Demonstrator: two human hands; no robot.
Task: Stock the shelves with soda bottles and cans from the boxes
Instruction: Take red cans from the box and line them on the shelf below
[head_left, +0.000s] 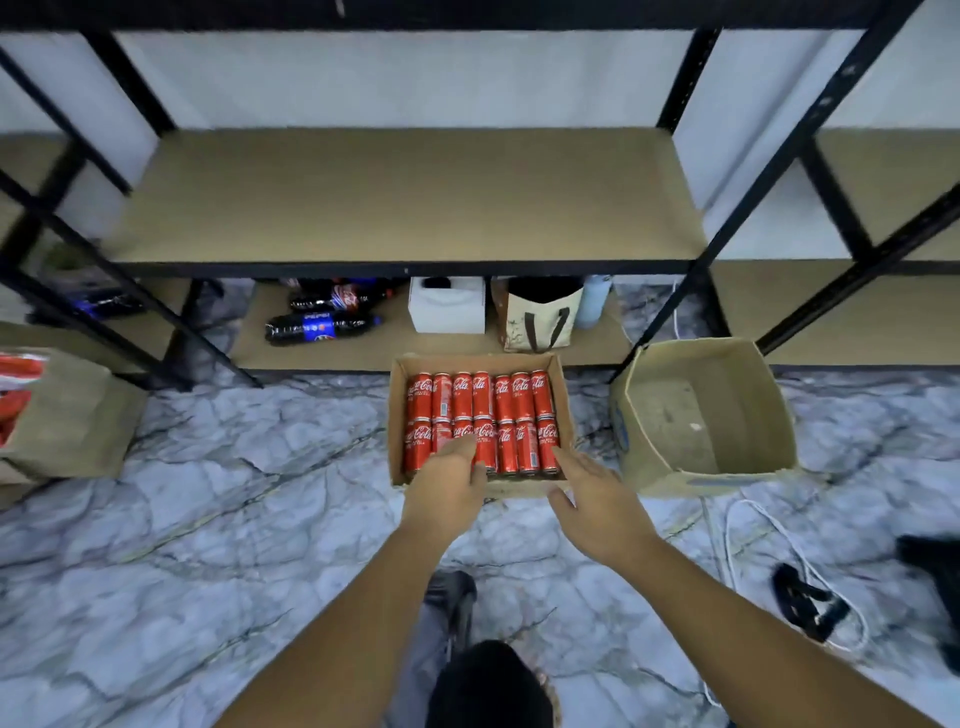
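Note:
A shallow cardboard box (397, 415) on the marble floor holds several red cola cans (480, 400) lying in two rows. My left hand (449, 480) reaches over the box's near left corner with its fingers straight, fingertips over the front row of cans. My right hand (597, 499) hovers at the near right corner, fingers spread and holding nothing. Directly above and behind the box a bare brown shelf board (405, 202) sits in a black metal rack. Two dark cola bottles (322, 325) lie on the lowest shelf.
An open cardboard box (706, 415) stands right of the can box. Another box with red items (62, 415) sits at the left. A white box (447, 306), a tote bag (540, 314) and a pale bottle (592, 301) stand on the lowest shelf. A white cable (789, 545) lies on the floor.

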